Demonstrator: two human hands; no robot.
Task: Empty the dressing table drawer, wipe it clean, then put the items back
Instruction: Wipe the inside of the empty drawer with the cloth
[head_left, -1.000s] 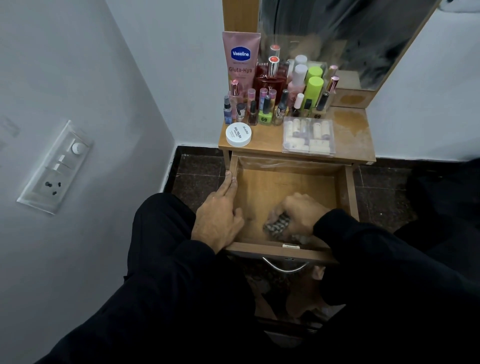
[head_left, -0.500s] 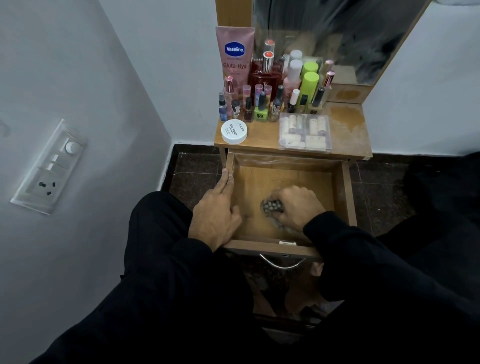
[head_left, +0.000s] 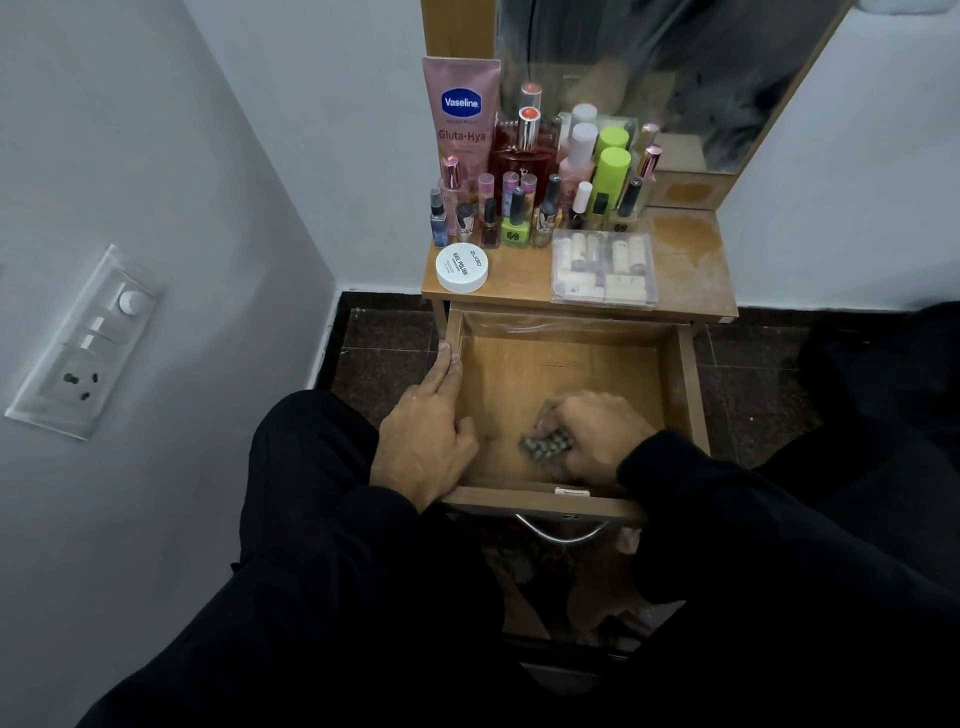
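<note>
Drawer (head_left: 685, 395) pulled open at frame centre, below the tabletop (head_left: 691, 270). Left hand (head_left: 423, 441) flat on the drawer's left wall, fingers straight along the rim. Right hand (head_left: 592, 434) inside, lower right of the drawer, clenched round a grey patterned cloth (head_left: 545, 447) pressed to the floor. Up top: Vaseline tube (head_left: 461, 111), nail-polish bottles (head_left: 515, 221), white jar (head_left: 462, 266), clear box (head_left: 602, 273).

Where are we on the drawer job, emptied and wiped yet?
Emptied: the open wooden drawer shows bare wood, while bottles and a clear plastic box sit on the tabletop. In hand: the right hand presses a small dark patterned wad onto the drawer floor; the left hand rests on the drawer's side. Left: returning items.
</note>
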